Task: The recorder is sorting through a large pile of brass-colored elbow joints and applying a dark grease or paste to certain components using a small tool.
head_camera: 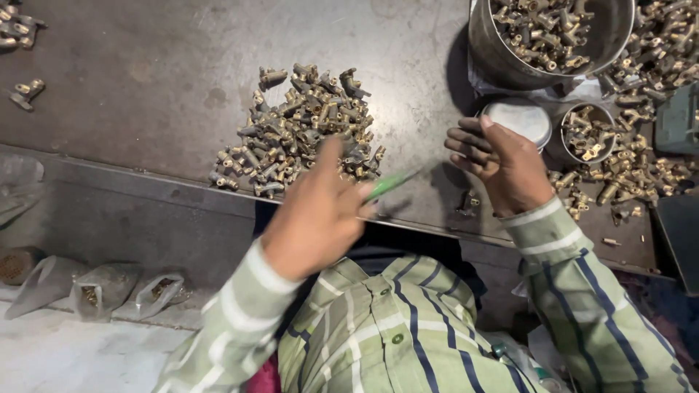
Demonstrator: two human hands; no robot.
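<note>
Here, the head view looks down on a dark metal table (145, 87) with a person seated at its near edge in a green, white and navy striped shirt (378, 327). The left hand (317, 215) is raised over the table edge, seen from the back; its fingers are curled in and pressed together around a green-handled tool (389, 183), whose slim green end sticks out to the right of the knuckles. How much of the tool lies inside the fist cannot be told. Just beyond that hand, touching nothing of it as far as can be seen, sits a heap of small brass fittings (298, 131), dull gold and grey, piled loosely on the table. The right hand (502, 164) is held up near the table's right part, fingers (466, 145) dark with grime, close together and bent slightly inward; whether they pinch a small piece cannot be told. Right behind it stands a small round tin with a pale lid (518, 120), and beside that a small open cup (588, 132) holding more fittings. A large steel bucket (502, 51) at the top is partly filled with the same parts, and loose fittings are scattered (633, 167) over the right of the table. Far left, a few stray pieces (22, 91) lie apart. Below the table edge, on the pale floor, lie small clear plastic bags (102, 291).
</note>
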